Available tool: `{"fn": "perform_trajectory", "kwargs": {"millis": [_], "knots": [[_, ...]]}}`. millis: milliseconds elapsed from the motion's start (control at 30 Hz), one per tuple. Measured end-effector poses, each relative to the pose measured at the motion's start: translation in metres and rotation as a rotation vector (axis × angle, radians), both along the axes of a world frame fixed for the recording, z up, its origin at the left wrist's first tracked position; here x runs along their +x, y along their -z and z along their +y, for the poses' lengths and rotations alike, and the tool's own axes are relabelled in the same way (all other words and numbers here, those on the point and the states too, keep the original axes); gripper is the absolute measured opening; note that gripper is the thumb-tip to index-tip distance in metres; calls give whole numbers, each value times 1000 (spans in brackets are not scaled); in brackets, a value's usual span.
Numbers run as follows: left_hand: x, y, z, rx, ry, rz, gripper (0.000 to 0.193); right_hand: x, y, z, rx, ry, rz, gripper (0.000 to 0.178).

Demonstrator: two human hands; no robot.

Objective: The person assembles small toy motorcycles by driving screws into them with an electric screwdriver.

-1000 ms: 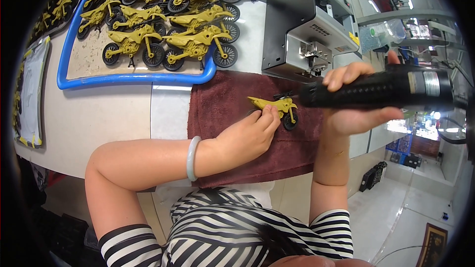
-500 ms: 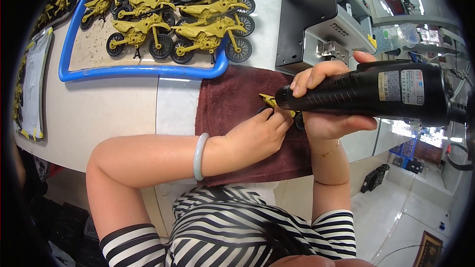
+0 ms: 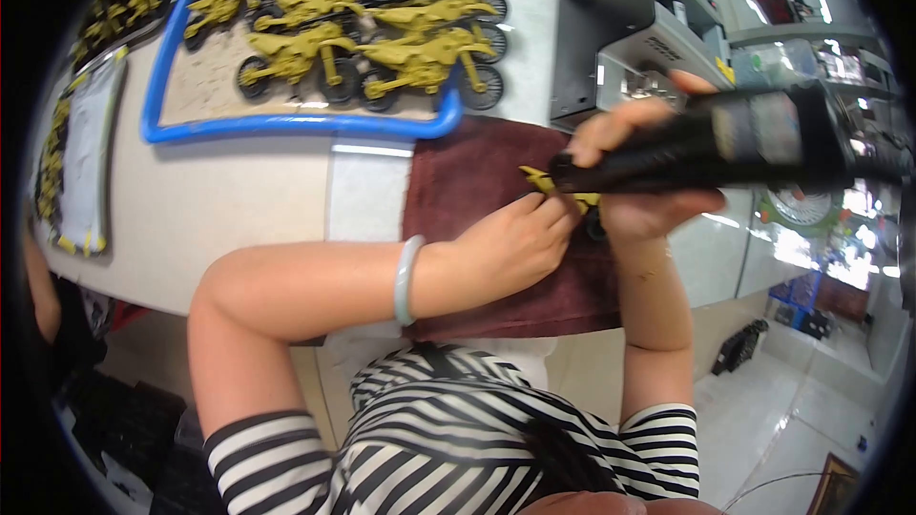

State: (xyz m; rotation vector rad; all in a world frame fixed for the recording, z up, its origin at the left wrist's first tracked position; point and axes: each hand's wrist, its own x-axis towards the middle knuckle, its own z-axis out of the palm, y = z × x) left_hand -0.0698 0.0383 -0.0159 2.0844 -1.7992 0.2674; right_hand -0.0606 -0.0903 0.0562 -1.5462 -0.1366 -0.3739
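Observation:
My right hand [image 3: 625, 133] is wrapped round a thick black cylindrical power tool [image 3: 687, 151], perhaps an electric screwdriver, blurred by motion and lying almost level. Its narrow front end reaches over a small yellow toy motorcycle [image 3: 536, 177] with black wheels. My left hand [image 3: 520, 243] pinches this toy from the near side, above a dark red towel [image 3: 468, 172]. The fingers and the tool cover most of the toy, so I cannot tell whether the tool's tip touches it.
A blue-rimmed tray [image 3: 305, 126] at the far left holds several yellow toy motorcycles [image 3: 296, 52]. Behind my right hand stands a black and silver machine [image 3: 601, 29]. Another tray [image 3: 91, 162] lies at the left edge, near another person's arm [image 3: 40, 277].
The whole view has shifted, so everything appears slightly to the right and higher. The tool is now blurred and its rear end has swung a little. Both hands keep their holds.

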Motion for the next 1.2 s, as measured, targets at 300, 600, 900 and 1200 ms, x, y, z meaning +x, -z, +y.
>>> {"fn": "perform_trajectory", "kwargs": {"millis": [300, 600, 900, 1200], "knots": [[16, 1, -13, -146, 82, 153, 15, -67, -12, -74, 1, 300, -656, 93], [31, -35, 11, 41, -57, 78, 33, -64, -31, -97, 72, 591, -412, 92], [-43, -131, 252, 762, -703, 685, 45, -89, 24, -111, 143, 422, -238, 88], [55, -89, 239, 118, -877, 77, 14, -100, 33, -109, 228, 351, -294, 88]]}}
